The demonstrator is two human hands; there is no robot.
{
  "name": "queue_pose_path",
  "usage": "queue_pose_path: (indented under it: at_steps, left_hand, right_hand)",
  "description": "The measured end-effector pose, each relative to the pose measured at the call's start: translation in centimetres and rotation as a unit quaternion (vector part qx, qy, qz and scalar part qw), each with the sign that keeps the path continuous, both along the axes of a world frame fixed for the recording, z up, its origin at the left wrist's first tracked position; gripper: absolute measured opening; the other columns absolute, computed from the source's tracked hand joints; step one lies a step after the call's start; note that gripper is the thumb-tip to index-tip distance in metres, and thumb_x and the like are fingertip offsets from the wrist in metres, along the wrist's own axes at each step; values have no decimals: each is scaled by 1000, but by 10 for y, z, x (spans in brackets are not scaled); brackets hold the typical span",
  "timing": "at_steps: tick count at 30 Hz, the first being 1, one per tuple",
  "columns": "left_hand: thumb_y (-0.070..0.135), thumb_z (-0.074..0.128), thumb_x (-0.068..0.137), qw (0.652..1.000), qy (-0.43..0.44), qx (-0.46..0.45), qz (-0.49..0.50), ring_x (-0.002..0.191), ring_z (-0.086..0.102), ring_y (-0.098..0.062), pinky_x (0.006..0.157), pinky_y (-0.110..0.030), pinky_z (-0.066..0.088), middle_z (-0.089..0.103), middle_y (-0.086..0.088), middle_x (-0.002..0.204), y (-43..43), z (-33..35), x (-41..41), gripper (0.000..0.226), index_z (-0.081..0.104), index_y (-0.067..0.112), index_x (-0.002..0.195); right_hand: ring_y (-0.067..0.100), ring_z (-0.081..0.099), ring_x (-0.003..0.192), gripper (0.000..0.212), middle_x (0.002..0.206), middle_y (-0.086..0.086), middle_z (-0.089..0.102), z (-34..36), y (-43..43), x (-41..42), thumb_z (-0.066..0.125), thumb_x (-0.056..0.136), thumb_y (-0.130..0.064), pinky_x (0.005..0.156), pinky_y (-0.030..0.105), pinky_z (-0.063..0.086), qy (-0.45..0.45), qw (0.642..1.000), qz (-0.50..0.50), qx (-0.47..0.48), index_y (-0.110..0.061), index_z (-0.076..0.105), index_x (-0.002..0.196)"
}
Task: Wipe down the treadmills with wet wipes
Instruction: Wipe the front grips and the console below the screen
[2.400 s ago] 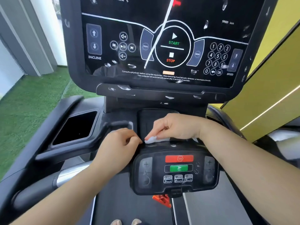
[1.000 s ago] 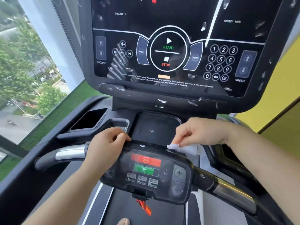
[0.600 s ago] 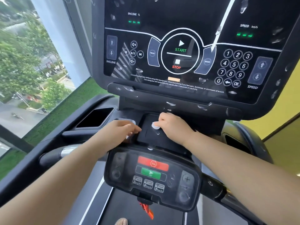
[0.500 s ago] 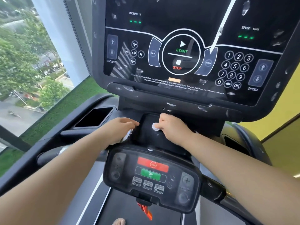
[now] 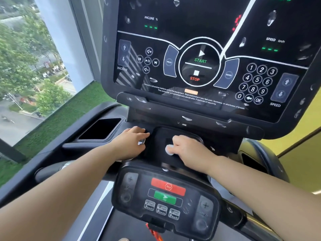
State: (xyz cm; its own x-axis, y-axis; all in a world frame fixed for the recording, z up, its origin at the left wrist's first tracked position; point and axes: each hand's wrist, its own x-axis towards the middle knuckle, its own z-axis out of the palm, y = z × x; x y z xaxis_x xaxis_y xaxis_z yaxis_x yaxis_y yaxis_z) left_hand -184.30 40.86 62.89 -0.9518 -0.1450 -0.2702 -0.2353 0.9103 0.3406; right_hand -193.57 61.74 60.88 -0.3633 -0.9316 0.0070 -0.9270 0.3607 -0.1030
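Most of the wet wipe [image 5: 169, 150] is hidden under the right hand [image 5: 188, 150]. Only a white wad is seen, pinched in curled fingers and pressed on the tray [image 5: 159, 136] of the treadmill [image 5: 52, 153], below the screen [image 5: 199, 49]. The left hand [image 5: 131, 142] is laid on the ledge [image 5: 83, 144] left of the tray; whether anything is gripped cannot be told. The screen's top is cut off. Bare tray is left open between the 2 hands, bounded near by the button pad [image 5: 166, 197].

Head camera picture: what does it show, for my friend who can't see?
A person's right hand presses a white wet wipe into the black tray under a treadmill's big screen, the left hand resting beside it.
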Motion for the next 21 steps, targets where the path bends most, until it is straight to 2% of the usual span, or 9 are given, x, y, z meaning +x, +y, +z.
queue_pose_path:
  at_steps: [4, 8, 10, 12, 14, 16, 18, 19, 21]
  left_hand:
    - [21, 44, 96, 1000, 16, -8, -16, 139, 23, -19, 110, -21, 13, 25, 7, 153, -4, -3, 1, 52, 32, 31, 146]
    - [20, 44, 96, 999, 31, -5, -16, 138, 24, -19, 108, -21, 15, 26, 7, 152, -4, -4, 1, 52, 33, 32, 146]
    - [20, 44, 96, 999, 39, -8, -21, 138, 25, -19, 108, -20, 15, 27, 7, 152, -5, -5, 1, 51, 34, 32, 145]
    - [21, 44, 96, 999, 44, -9, -21, 137, 25, -19, 109, -21, 16, 28, 8, 151, -6, -6, 1, 51, 34, 33, 145]
    - [22, 44, 96, 999, 45, -13, -22, 137, 26, -19, 108, -22, 17, 28, 9, 151, -6, -7, 1, 51, 35, 34, 145]
    - [22, 45, 95, 998, 52, -13, -23, 136, 27, -19, 109, -22, 18, 29, 9, 150, -7, -9, 0, 51, 36, 34, 144]
    - [22, 46, 95, 998, 59, -10, -23, 135, 28, -19, 110, -23, 19, 31, 8, 149, -8, -11, -1, 50, 38, 34, 143]
    - [22, 45, 95, 998, 62, -9, -22, 135, 28, -19, 109, -22, 19, 32, 8, 148, -8, -11, -1, 49, 39, 34, 142]
    - [22, 45, 95, 998, 65, -10, -21, 134, 29, -19, 109, -22, 19, 33, 9, 147, -8, -12, -2, 48, 41, 34, 141]
  right_hand:
    - [20, 38, 80, 11, 80, -4, 30, -5, 4, -13, 42, 94, -18, 64, 29, 30, 33, 997, -71, -20, -21, 52, 97]
    - [17, 30, 72, 22, 75, -7, 24, -1, -1, -5, 50, 80, 4, 56, 28, 23, -7, 999, -19, -30, -18, 51, 84]
    - [16, 32, 72, 24, 77, -7, 29, -1, 3, -5, 58, 79, 3, 54, 28, 28, 12, 1000, 6, -25, -20, 58, 86]
    - [17, 39, 80, 7, 86, -7, 40, 1, 5, -4, 53, 95, -21, 64, 32, 38, 36, 999, -21, -11, -20, 59, 95]
    - [18, 48, 95, 41, 103, -4, 53, -3, 9, 0, 32, 95, -45, 80, 31, 42, 43, 999, -20, -26, -20, 62, 109]
    - [19, 55, 110, 50, 121, -1, 60, 0, 13, 5, 27, 90, -34, 93, 31, 48, -21, 999, -37, -18, -19, 63, 121]
    - [17, 58, 114, 40, 126, -1, 63, -6, 26, -1, 46, 87, -10, 99, 28, 45, -41, 998, 21, -45, -15, 62, 123]
    - [14, 53, 121, 41, 132, -2, 59, -2, 28, -4, 48, 88, -9, 104, 24, 38, -66, 997, 42, -24, -13, 58, 128]
    - [6, 24, 140, 50, 151, -10, 31, 7, 25, -8, 36, 96, -29, 114, 21, 20, -80, 995, 58, 34, -15, 38, 145]
